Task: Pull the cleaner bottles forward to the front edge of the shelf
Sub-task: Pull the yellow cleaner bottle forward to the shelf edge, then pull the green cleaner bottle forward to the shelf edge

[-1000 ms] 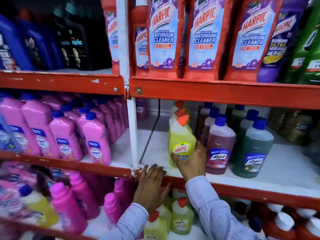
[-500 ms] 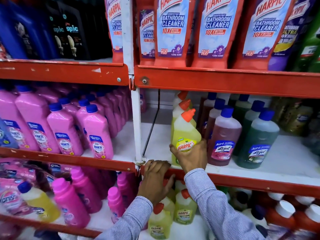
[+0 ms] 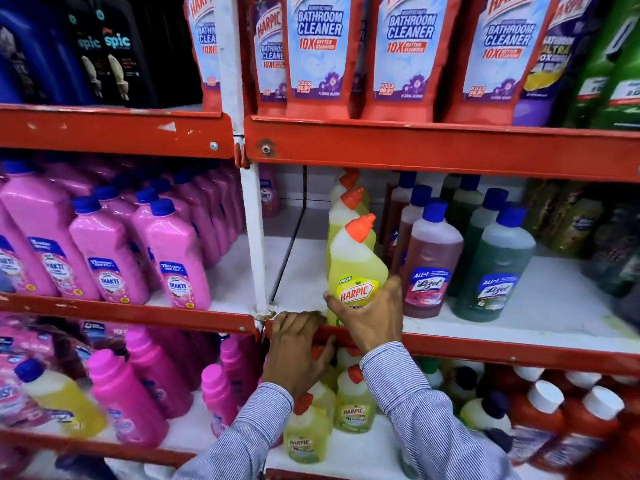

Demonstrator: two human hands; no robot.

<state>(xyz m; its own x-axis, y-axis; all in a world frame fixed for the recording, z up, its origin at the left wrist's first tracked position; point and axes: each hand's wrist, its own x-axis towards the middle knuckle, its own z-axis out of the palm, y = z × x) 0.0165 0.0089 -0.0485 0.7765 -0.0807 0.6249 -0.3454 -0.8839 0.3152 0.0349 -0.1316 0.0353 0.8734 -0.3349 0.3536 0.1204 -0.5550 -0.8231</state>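
Now sitting nearer the red metal shelf lip (image 3: 485, 351): yellow plastic Harpic bottle (image 3: 356, 268). Right hand (image 3: 369, 317) gripping it low; left hand (image 3: 298, 341) gripping that lip. Maybe tipping over the edge.

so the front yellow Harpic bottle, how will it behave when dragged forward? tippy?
Probably somewhat tippy: the yellow Harpic bottle is tall with an angled neck, and the right hand grips it low, near the base. It looks nearly full, so likely heavy enough to slide steadily. The smooth plastic should glide on the white shelf.

Both forearms in long shirt sleeves (image 3: 426, 403) of fine blue-and-white stripes, cuffs at the wrists; hands (image 3: 372, 318) bare, no rings visible.
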